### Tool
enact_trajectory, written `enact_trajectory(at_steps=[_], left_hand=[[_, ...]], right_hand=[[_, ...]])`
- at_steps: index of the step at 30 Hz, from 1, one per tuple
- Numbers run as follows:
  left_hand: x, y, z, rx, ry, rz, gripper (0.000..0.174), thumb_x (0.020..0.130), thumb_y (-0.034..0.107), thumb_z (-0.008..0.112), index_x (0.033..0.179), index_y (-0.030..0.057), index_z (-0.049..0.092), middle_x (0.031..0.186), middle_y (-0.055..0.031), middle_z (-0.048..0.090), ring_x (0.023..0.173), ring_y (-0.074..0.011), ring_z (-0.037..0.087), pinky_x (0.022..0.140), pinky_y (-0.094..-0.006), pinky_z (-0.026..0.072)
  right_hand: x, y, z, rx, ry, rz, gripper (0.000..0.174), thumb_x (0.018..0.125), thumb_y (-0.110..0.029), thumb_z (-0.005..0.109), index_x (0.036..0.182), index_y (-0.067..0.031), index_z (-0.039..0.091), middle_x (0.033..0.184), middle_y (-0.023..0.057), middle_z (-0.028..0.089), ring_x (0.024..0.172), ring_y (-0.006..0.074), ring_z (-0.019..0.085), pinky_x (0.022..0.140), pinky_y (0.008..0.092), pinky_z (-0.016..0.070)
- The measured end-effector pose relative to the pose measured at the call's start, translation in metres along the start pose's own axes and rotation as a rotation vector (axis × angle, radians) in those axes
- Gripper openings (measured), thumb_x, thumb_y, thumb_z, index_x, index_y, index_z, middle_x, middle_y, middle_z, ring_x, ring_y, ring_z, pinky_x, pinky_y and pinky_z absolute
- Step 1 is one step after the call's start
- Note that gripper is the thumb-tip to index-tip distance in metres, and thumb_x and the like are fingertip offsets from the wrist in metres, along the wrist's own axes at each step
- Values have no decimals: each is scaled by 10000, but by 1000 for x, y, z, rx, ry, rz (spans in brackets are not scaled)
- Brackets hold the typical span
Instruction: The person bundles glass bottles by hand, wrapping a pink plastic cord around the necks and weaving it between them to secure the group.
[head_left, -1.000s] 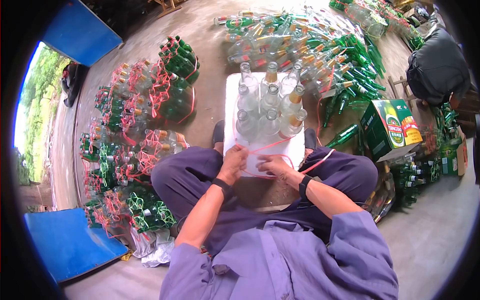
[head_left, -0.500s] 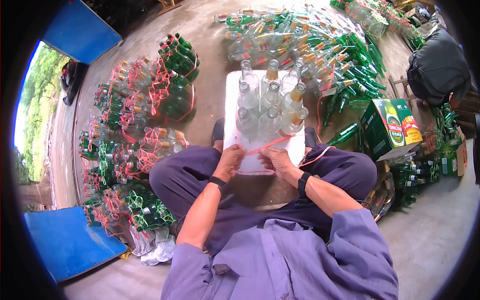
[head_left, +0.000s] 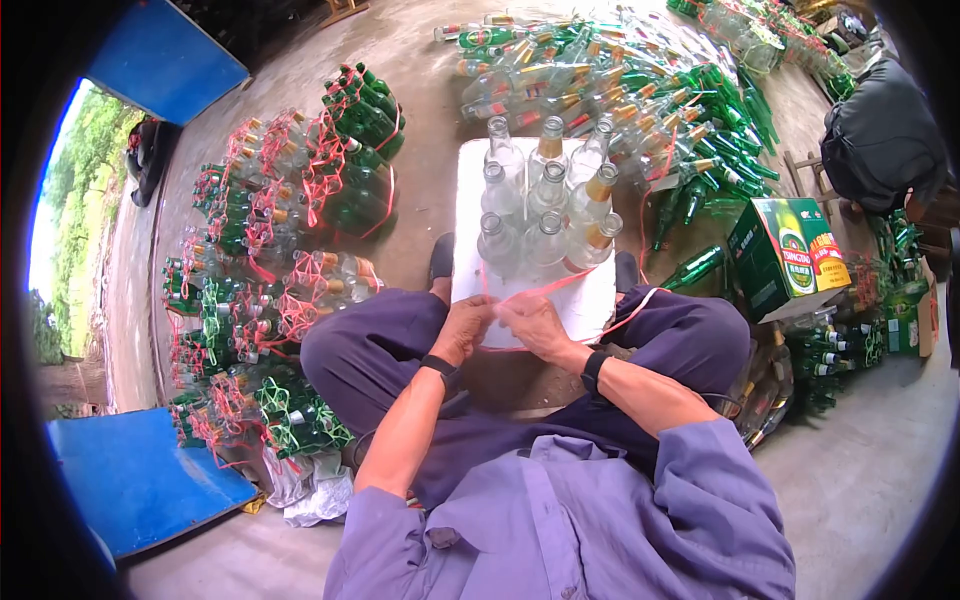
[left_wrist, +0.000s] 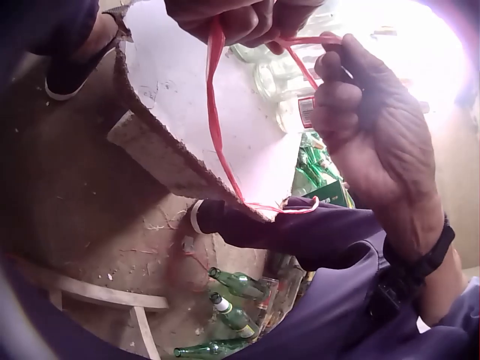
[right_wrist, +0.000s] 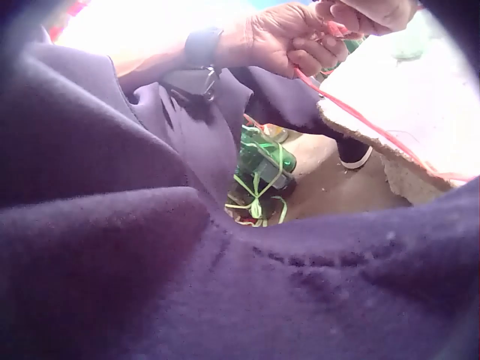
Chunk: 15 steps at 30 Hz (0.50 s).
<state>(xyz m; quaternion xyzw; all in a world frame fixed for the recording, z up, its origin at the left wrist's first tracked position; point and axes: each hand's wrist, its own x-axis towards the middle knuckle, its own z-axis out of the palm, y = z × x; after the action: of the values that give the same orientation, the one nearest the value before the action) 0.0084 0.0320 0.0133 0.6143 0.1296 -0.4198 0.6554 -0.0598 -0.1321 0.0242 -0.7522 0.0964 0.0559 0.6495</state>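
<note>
Several clear glass bottles (head_left: 548,240) stand upright, grouped on a white foam slab (head_left: 470,185). A flat pink-red plastic strap (head_left: 548,288) runs past the near side of the group to both hands. My left hand (head_left: 467,328) pinches the strap in front of the bottles, fingers curled. Against it, my right hand (head_left: 535,326) grips the strap too, fingertips meeting the left ones. In the left wrist view, a length of strap (left_wrist: 215,127) hangs from the left hand over the slab's edge. The exact crossing of the strap is hidden by the fingers.
Strapped bundles of bottles (head_left: 270,220) stand on the left. Loose green and clear bottles (head_left: 600,80) lie heaped beyond the slab. A green Tsingtao carton (head_left: 765,260) sits at the right. Crossed legs in purple trousers (head_left: 370,350) flank the slab.
Both hands have come together, the right moving left and curling its fingers onto the strap. The strap's loose loop near the right hand has been drawn in. The bottles remain standing.
</note>
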Motion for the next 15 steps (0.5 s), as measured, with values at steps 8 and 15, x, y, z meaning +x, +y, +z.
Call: enact_trajectory(at_steps=[8, 15], left_hand=[[-7, 2, -2, 5, -60, -20, 179, 847, 209, 731, 851, 31, 719, 656, 64, 527, 538, -43, 426, 476, -226, 298], [-4, -2, 3, 201, 37, 88, 267, 832, 240, 742, 840, -26, 722, 658, 38, 543, 547, -78, 436, 477, -285, 322]], right_hand=[[28, 21, 1, -412, 123, 72, 329, 859, -358, 668, 762, -53, 744, 727, 153, 695, 683, 341, 671, 668, 441, 522], [24, 10, 3, -489, 165, 101, 295, 828, -302, 676, 744, -26, 737, 690, 154, 698, 658, 302, 694, 682, 411, 541]])
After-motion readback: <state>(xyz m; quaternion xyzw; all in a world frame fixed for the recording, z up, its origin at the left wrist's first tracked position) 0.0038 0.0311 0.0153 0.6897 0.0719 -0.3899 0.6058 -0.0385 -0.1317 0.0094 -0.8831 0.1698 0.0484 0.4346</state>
